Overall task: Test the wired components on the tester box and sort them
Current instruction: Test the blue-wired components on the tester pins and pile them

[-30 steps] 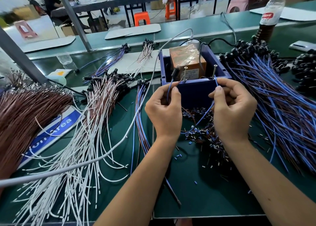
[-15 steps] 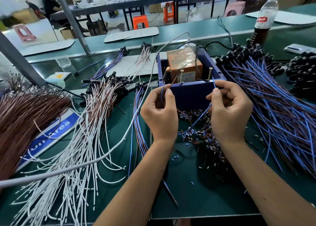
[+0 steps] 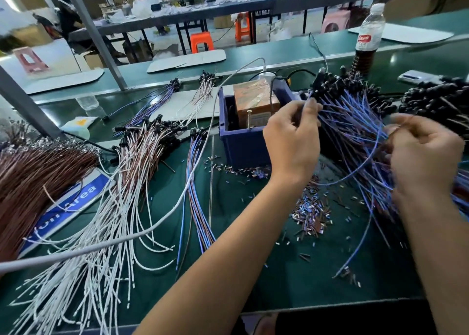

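Blue wired component (image 3: 355, 174) hung pinched between left hand (image 3: 291, 141) and blurred right hand (image 3: 426, 154), over the right-hand pile (image 3: 355, 121) beside the tester box (image 3: 243, 144), likely for sorting.

- Left hand (image 3: 291, 141): raised, back toward the camera, fingers curled, thumb and forefinger pinched together at the top on a thin strand.
- Left forearm: bare, running from the lower centre edge up and right to the wrist.
- Right hand (image 3: 423, 154): motion-blurred, back toward the camera, fingers curled inward; contents of the grip cannot be made out.
- Right forearm: bare, entering from the lower right edge.
- Hands held apart, at about equal height.
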`<action>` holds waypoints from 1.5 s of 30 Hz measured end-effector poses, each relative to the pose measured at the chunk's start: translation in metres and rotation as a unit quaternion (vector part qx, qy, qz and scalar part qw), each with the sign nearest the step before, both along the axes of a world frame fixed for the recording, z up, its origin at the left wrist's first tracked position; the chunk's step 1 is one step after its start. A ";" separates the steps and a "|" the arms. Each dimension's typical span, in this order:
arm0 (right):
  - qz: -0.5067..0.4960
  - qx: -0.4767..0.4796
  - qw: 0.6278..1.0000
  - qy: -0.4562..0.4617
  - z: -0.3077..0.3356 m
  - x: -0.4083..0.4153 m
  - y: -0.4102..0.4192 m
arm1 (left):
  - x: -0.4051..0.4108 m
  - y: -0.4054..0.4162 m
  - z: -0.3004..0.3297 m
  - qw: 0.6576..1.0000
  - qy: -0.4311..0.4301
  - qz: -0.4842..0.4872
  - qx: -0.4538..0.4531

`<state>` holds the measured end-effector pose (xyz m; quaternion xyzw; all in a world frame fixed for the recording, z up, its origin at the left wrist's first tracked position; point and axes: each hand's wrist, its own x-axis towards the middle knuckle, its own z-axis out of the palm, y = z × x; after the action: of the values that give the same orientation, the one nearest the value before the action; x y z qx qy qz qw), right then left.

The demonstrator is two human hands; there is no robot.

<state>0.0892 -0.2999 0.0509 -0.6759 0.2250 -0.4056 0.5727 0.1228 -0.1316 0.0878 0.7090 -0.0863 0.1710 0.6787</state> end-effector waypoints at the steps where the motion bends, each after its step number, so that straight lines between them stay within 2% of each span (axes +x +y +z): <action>1: -0.036 -0.029 0.999 0.003 0.002 -0.004 -0.016 | 0.001 -0.009 0.005 1.000 0.018 -0.009 -0.002; 5: -0.096 -0.225 0.970 -0.010 0.013 -0.021 -0.044 | 0.006 -0.044 0.022 0.990 0.088 -0.087 0.071; 7: -0.048 -0.284 0.958 -0.003 0.024 -0.033 -0.039 | 0.006 -0.062 0.032 0.980 0.100 -0.117 0.124; 9: 0.043 -0.323 0.944 0.047 0.032 -0.044 -0.029 | 0.007 -0.078 0.042 0.979 0.096 -0.144 0.111; 12: 0.167 -0.290 0.934 0.126 0.038 -0.053 -0.016 | 0.010 -0.095 0.060 0.964 0.137 -0.223 -0.035; 16: 0.256 -0.154 0.950 0.091 0.047 -0.060 -0.029 | 0.015 -0.105 0.082 0.893 0.229 -0.317 -0.224; 19: 0.276 -0.049 0.960 0.027 0.056 -0.064 -0.037 | 0.015 -0.109 0.093 0.874 0.239 -0.323 -0.272; 23: 0.240 -0.018 0.970 0.016 0.069 -0.056 -0.045 | 0.015 -0.109 0.096 0.857 0.235 -0.352 -0.293; 28: 0.369 0.105 0.924 -0.009 0.085 -0.065 -0.053 | 0.020 -0.116 0.099 0.867 0.201 -0.359 -0.281; 31: 0.323 0.089 0.942 -0.013 0.081 -0.067 -0.060 | 0.043 -0.117 0.093 0.913 0.197 -0.270 -0.232; 32: 0.291 0.066 0.954 -0.004 0.078 -0.066 -0.062 | 0.053 -0.117 0.087 0.928 0.200 -0.230 -0.213; 33: 0.240 -0.001 0.970 0.022 0.074 -0.063 -0.065 | 0.063 -0.116 0.080 0.937 0.207 -0.195 -0.203; 34: 0.166 -0.124 0.975 0.075 0.069 -0.060 -0.068 | 0.071 -0.115 0.074 0.943 0.220 -0.164 -0.189; 35: 0.087 -0.260 0.951 0.141 0.063 -0.055 -0.070 | 0.080 -0.115 0.067 0.943 0.240 -0.145 -0.181; 36: 0.029 -0.360 0.911 0.197 0.057 -0.051 -0.069 | 0.086 -0.115 0.060 0.943 0.261 -0.122 -0.169; 37: 0.002 -0.409 0.882 0.234 0.050 -0.048 -0.064 | 0.092 -0.115 0.053 0.943 0.276 -0.099 -0.158; 39: 0.011 -0.442 0.846 0.298 0.036 -0.042 -0.049 | 0.101 -0.113 0.038 0.952 0.281 -0.064 -0.101; 42: 0.054 -0.479 0.753 0.448 0.007 -0.028 -0.031 | 0.100 -0.112 0.022 0.962 0.259 -0.076 0.041; 43: 0.080 -0.459 0.741 0.484 0.000 -0.024 -0.028 | 0.098 -0.111 0.019 0.964 0.245 -0.078 0.073; 45: 0.111 -0.428 0.742 0.505 -0.012 -0.017 -0.027 | 0.089 -0.111 0.018 0.967 0.217 -0.074 0.115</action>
<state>0.0720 -0.3265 0.0391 -0.9759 0.2074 0.0076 0.0671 0.2116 -0.2421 0.1059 0.7942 -0.0088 -0.0489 0.6056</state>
